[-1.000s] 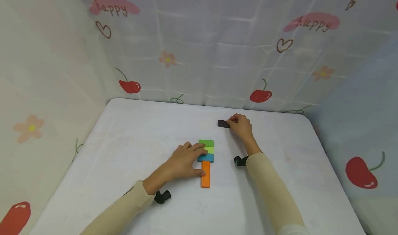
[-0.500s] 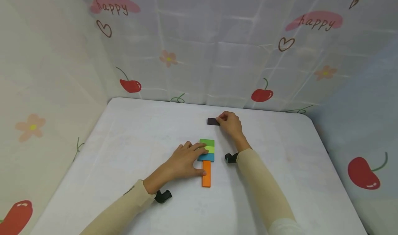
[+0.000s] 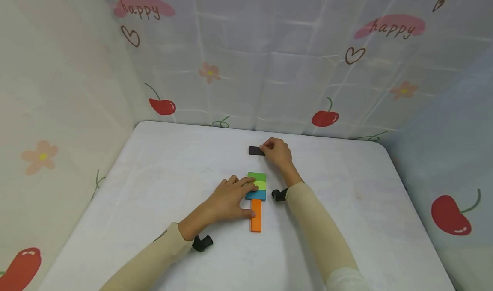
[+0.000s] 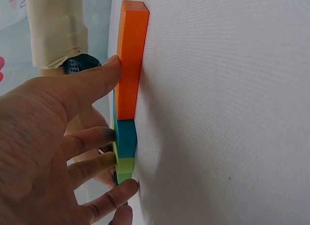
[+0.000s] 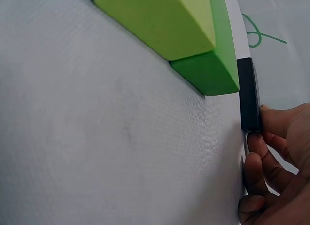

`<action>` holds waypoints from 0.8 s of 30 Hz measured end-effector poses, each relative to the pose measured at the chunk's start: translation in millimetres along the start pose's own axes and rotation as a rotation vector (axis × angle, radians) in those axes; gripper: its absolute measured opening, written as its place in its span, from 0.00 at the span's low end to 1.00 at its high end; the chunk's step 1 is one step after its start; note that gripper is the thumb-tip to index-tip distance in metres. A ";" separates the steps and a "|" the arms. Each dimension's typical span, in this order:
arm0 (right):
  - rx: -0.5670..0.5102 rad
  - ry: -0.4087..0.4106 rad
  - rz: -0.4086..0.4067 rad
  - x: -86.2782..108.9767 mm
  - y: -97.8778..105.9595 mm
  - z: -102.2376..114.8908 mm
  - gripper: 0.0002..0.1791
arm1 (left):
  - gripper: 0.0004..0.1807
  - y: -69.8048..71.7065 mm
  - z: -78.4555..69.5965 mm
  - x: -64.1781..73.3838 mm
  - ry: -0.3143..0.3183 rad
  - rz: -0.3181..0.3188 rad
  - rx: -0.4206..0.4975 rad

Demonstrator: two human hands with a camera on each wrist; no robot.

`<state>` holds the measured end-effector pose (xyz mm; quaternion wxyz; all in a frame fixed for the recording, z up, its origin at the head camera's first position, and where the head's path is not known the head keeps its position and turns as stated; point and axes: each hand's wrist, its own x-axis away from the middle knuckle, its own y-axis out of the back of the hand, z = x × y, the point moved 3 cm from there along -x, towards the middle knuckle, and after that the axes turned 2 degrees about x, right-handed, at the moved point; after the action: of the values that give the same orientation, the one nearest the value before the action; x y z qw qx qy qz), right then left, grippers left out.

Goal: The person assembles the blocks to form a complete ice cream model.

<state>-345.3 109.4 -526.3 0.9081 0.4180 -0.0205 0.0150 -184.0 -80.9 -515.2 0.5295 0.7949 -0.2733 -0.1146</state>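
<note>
In the head view four flat blocks form a column: a green block [image 3: 257, 176] at the far end, a lime block [image 3: 262, 185], a blue block [image 3: 259, 195], and an orange block [image 3: 256, 222] set lengthwise below. My left hand [image 3: 227, 201] spreads over them from the left, fingertips on the lime and blue ones, thumb at the orange one's side. Beyond the column my right hand [image 3: 279, 154] pinches the right end of a black block [image 3: 254, 150] between thumb and fingers. The right wrist view shows that black block [image 5: 249, 94] close over the white surface, past the green end.
A white-covered table [image 3: 346, 205] lies under everything, its far edge meeting a printed curtain [image 3: 269, 77]. Black wrist-worn devices stick out at the left cuff [image 3: 202, 243] and the right cuff [image 3: 279, 195].
My right hand has carried the black block leftward, from right of the column to beyond its green end. The left hand and the coloured blocks have stayed in place.
</note>
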 end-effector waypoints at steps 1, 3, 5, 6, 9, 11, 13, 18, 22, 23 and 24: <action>-0.003 0.002 0.001 -0.2 -0.4 0.5 0.13 | 0.42 -0.3 0.3 0.0 0.002 0.000 -0.001; -0.006 0.004 0.002 -0.7 -1.2 0.8 0.13 | 0.42 -0.6 0.7 -0.1 0.005 -0.002 -0.002; -0.005 -0.001 0.004 -0.9 -1.3 0.8 0.13 | 0.42 -1.0 0.9 -0.2 0.006 -0.003 -0.001; -0.002 -0.005 0.005 -0.8 -1.2 0.6 0.13 | 0.42 -1.0 0.7 0.0 0.005 -0.002 0.002; 0.009 -0.009 0.010 -0.1 -0.4 0.3 0.13 | 0.42 -0.9 -0.1 0.3 -0.002 -0.003 0.009; 0.011 -0.005 0.016 0.5 0.4 0.8 0.13 | 0.42 -0.4 -0.5 0.8 -0.002 -0.005 0.010; 0.013 0.004 0.023 0.9 0.9 1.3 0.13 | 0.42 0.2 -0.5 1.3 0.000 -0.008 0.006; 0.014 0.017 0.033 2.0 1.3 1.5 0.13 | 0.41 0.4 0.1 1.6 0.000 -0.013 0.009; 0.006 0.022 0.038 3.4 0.8 0.1 0.13 | 0.41 -0.3 1.0 1.1 -0.002 -0.018 0.008; 0.002 0.023 0.037 3.9 0.4 -0.3 0.13 | 0.41 -0.6 1.4 1.0 -0.003 -0.019 0.008; -0.004 0.025 0.036 4.1 0.0 -1.1 0.13 | 0.41 -1.1 2.0 0.9 -0.004 -0.021 0.008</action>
<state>-341.2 110.2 -526.8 0.9086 0.4157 -0.0167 0.0368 -183.9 -82.6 -516.9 0.5245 0.7995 -0.2666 -0.1209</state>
